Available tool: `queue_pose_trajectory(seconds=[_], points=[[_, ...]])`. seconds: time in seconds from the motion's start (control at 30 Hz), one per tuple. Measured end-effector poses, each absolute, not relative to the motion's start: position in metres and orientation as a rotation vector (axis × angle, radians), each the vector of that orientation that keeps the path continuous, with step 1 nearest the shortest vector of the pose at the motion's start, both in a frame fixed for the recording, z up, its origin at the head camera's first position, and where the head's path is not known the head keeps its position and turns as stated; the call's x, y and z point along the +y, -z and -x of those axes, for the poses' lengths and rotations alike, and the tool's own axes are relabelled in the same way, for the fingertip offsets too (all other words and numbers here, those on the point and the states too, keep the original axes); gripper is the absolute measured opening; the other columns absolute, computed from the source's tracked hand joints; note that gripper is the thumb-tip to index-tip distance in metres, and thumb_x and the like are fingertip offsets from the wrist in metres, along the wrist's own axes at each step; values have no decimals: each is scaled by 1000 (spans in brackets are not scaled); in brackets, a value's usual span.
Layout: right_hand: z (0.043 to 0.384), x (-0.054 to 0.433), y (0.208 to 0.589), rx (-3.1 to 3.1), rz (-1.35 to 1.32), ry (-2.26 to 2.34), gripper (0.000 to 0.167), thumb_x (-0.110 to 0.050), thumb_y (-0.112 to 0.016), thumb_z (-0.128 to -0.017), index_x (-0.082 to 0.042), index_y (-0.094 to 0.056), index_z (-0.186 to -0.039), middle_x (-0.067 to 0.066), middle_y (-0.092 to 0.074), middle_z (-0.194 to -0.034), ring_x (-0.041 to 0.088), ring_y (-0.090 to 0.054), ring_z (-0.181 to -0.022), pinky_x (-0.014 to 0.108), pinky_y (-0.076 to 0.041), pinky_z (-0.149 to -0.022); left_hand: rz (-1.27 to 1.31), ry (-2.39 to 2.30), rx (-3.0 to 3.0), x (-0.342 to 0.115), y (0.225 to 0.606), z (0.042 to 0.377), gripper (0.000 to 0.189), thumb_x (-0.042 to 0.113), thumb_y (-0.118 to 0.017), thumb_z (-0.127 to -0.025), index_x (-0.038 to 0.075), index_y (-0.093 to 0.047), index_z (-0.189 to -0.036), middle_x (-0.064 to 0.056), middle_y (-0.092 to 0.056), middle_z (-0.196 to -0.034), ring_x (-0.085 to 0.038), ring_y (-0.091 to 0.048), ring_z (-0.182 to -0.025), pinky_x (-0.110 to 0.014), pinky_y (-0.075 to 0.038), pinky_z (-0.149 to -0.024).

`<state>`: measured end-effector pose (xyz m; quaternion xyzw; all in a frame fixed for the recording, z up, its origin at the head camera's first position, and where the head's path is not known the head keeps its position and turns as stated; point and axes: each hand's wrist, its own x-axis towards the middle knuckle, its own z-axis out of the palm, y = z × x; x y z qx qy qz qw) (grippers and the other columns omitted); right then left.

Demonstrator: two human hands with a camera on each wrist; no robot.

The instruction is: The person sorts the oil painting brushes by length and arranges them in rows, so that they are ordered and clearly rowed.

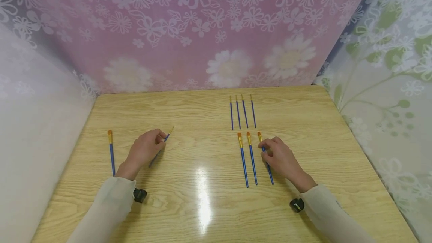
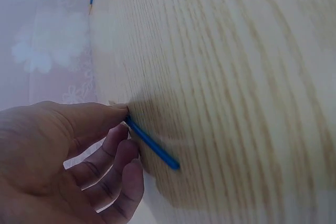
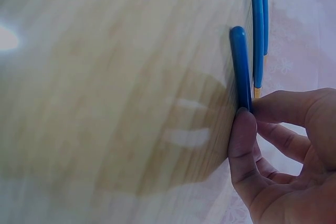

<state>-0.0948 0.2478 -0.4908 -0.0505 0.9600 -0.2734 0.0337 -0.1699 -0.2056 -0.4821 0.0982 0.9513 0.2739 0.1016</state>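
Observation:
My left hand [image 1: 146,148] pinches a thin blue paintbrush [image 2: 153,142] between thumb and fingers, its pale tip pointing away to the upper right in the head view. With thumb and fingertips, my right hand [image 1: 278,157] grips a thicker blue paintbrush [image 3: 240,64] with a gold ferrule and orange bristles. That brush is rightmost in a row with two similar flat brushes, the left one [image 1: 244,164] and the middle one [image 1: 252,162]. Beyond them lies a row of several thin blue brushes [image 1: 245,112]. Left of my left arm lies another flat brush [image 1: 111,153], its lower end hidden by the wrist.
All the brushes are on a light wood-grain table [image 1: 189,123]. A pink flowered cloth [image 1: 189,48] hangs at the back edge, with pale sheets at both sides. A glare patch [image 1: 203,201] shines near the front middle. Small black devices [image 1: 297,205] sit at the wrists.

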Motion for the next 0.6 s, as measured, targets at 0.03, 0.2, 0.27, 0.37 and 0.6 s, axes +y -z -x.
queue_pose_trajectory(seconds=[0.03, 0.2, 0.27, 0.37, 0.6], points=[[95, 248, 491, 2953, 153, 839, 22, -6, -72, -101, -3, -75, -122, 18, -64, -115, 22, -66, -85, 47, -59, -77, -293, -801, 2812, -205, 481, 170, 24, 13, -71, -105, 5, -71, -129, -15, -76, -114, -29, -70, -93, -44, -57, -77], [94, 248, 491, 2954, 148, 833, 22, -6, -72, -101, -3, -75, -122, 18, -65, -116, 21, -66, -86, 47, -59, -78, -286, -752, 2822, -203, 478, 170, 23, 12, -70, -106, 7, -72, -128, -15, -76, -116, -30, -71, -98, -47, -58, -80], [94, 248, 490, 2952, 146, 836, 22, -6, -73, -101, -3, -75, -122, 18, -65, -116, 21, -66, -86, 47, -58, -78, -287, -738, 2825, -203, 477, 170, 21, 11, -69, -106, 8, -72, -127, -14, -76, -116, -30, -71, -99, -48, -58, -80], [94, 247, 489, 2945, 141, 837, 22, -6, -73, -101, -3, -75, -122, 18, -65, -116, 21, -65, -86, 47, -58, -77, -298, -733, 2827, -204, 476, 170, 19, 10, -68, -107, 8, -73, -125, -13, -76, -115, -30, -71, -100, -48, -58, -80], [95, 246, 489, 2940, 138, 841, 22, -7, -72, -101, -3, -74, -123, 18, -65, -117, 21, -64, -86, 46, -58, -78, -361, -736, 2820, -206, 476, 171, 20, 7, -67, -107, 9, -75, -125, -12, -76, -119, -31, -71, -106, -52, -59, -88]])
